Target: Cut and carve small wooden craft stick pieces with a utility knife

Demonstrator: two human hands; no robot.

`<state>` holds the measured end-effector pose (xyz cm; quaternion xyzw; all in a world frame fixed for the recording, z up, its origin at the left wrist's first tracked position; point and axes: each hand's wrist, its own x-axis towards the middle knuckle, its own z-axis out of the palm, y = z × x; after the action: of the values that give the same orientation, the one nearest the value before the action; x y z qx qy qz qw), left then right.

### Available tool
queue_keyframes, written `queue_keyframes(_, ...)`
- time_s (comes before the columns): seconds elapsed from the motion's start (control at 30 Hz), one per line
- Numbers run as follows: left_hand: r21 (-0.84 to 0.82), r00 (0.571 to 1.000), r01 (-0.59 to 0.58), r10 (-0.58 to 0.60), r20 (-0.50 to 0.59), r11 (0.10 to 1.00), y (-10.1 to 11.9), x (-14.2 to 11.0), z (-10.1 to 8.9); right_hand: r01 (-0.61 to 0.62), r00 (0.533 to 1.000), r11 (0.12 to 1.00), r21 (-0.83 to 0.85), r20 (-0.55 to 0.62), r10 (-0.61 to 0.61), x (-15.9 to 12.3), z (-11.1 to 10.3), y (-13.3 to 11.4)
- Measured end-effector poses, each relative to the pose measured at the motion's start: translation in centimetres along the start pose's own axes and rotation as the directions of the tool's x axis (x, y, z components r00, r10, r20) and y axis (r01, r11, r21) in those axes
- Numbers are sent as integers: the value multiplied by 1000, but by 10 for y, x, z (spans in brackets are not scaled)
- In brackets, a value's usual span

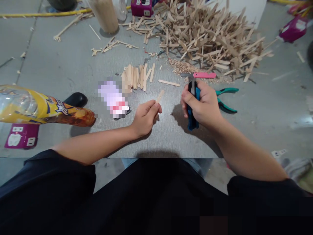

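Note:
My left hand [146, 118] pinches a short wooden craft stick [160, 95], which points up and away between thumb and fingers. My right hand [205, 103] is wrapped round a black-and-blue utility knife [193, 107], held upright with its metal end pointing away from me. The two hands are apart, and the stick and the knife do not touch. Beyond my left hand lies a row of craft sticks [135, 76], with a single stick [169, 83] to its right. A pink-handled cutter [204, 75] lies just past the knife, and green-handled pliers [228, 106] rest beside my right hand.
A large heap of craft sticks [207, 36] covers the back right, with wood shavings [182, 67] before it. A drink bottle [49, 106] lies at left near a phone [113, 98], partly blurred. Purple socket blocks [22, 135] and a container [106, 16] stand around.

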<state>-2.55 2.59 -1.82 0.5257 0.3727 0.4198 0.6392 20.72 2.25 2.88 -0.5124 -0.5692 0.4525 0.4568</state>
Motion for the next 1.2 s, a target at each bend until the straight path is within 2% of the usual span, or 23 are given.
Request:
queue_keyframes(0.07,19,1000,-17,17,-13,1000,-3,0,0,95,992,977,-189,-60,-108,-6,5,4)
queue_keyframes(0.13,46,999,-37,38,-32,998,-6,1,0,245,950,867,-434,-71,-305,-16,16,8)
queue_keyframes(0.23,131,994,-68,78,-71,989,-9,0,1,430,864,655,-621,73,-498,-32,38,9)
queue_keyframes(0.4,263,990,-119,136,-48,957,-10,0,0,609,760,472,-637,301,-576,-41,64,7)
queue_keyframes(0.5,258,990,-133,141,-13,957,-8,1,-1,642,737,407,-650,376,-562,-40,63,5)
queue_keyframes(0.57,250,990,-135,139,3,959,-7,1,-1,647,740,397,-651,410,-534,-41,57,3)
queue_keyframes(0.67,174,996,-91,94,-8,981,-6,1,0,633,761,433,-642,412,-502,-40,43,-2)
queue_keyframes(0.77,82,999,-48,49,-11,995,-6,1,1,505,847,429,-749,335,-414,-33,27,-6)
queue_keyframes(0.83,109,999,-51,51,4,993,-5,0,0,370,918,375,-850,274,-287,-25,20,-7)
queue_keyframes(0.9,177,998,-70,70,8,982,-3,-1,-1,276,957,310,-910,231,-175,-18,19,-7)
queue_keyframes(1.03,279,991,-128,130,11,952,0,-1,-2,267,964,235,-935,257,-74,-9,25,-2)
queue_keyframes(1.2,351,985,-165,170,17,922,1,-2,-2,265,959,219,-939,233,-161,-5,28,8)
